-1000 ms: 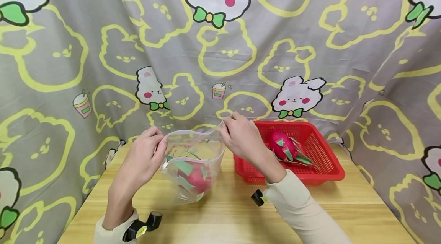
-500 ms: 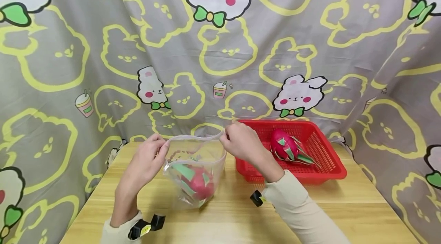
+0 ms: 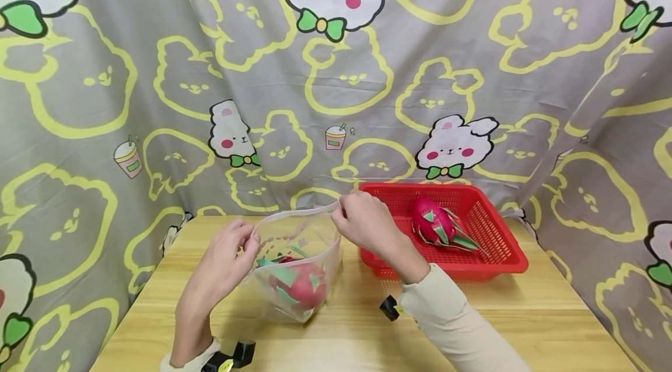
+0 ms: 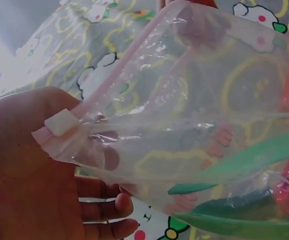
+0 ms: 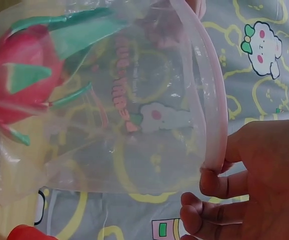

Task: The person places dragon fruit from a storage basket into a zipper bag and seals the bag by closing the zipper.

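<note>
Both hands hold up a clear zip bag (image 3: 283,305) by opposite ends of its mouth, which gapes between them. Inside it lies a pink dragon fruit (image 3: 308,289) with green scales. My left hand (image 3: 226,264) pinches the left corner; beside the thumb, a white slider (image 4: 62,122) shows in the left wrist view. At the right end, my right hand (image 3: 370,223) pinches the pale pink zip edge (image 5: 217,100) between thumb and index finger, the other fingers loosely bent. Printed figures show through the film in the right wrist view.
A red plastic basket (image 3: 501,244) stands right of the bag, just beyond my right forearm. It holds a second dragon fruit (image 3: 433,221). The wooden table (image 3: 336,340) is bounded by a grey cartoon-print curtain (image 3: 362,92) at the back and sides.
My left hand has come lower and a little to the right, and my right hand has dropped slightly. The bag with its dragon fruit has come down a little with them.
</note>
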`<state>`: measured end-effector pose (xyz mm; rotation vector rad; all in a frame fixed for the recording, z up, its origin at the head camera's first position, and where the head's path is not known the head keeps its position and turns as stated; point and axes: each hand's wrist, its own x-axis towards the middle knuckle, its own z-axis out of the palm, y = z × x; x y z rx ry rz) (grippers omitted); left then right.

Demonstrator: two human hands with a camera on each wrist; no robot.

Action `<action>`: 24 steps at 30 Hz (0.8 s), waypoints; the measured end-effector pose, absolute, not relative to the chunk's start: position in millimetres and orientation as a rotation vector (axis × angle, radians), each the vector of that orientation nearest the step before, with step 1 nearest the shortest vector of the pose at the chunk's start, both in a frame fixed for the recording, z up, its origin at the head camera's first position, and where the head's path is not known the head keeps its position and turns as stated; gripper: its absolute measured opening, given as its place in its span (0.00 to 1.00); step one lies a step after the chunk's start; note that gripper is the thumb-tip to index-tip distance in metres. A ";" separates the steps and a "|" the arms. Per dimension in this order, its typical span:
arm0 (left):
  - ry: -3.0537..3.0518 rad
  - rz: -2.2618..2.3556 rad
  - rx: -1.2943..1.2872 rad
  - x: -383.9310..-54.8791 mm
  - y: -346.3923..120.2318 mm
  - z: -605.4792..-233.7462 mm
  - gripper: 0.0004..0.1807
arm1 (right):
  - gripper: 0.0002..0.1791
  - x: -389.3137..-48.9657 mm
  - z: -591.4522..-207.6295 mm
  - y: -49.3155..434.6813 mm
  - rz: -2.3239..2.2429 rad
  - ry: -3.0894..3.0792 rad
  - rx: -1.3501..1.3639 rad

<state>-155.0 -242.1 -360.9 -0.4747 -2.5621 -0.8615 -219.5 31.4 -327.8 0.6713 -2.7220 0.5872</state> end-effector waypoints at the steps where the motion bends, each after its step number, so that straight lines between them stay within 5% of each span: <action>1: -2.560 -0.863 -0.476 -154.0 -242.8 -361.9 0.20 | 0.20 -219.1 -328.1 31.2 0.581 -2.719 0.671; 24: -2.525 -0.607 -0.458 -140.1 -237.5 -357.7 0.20 | 0.10 -211.3 -335.9 33.8 0.327 -2.526 0.660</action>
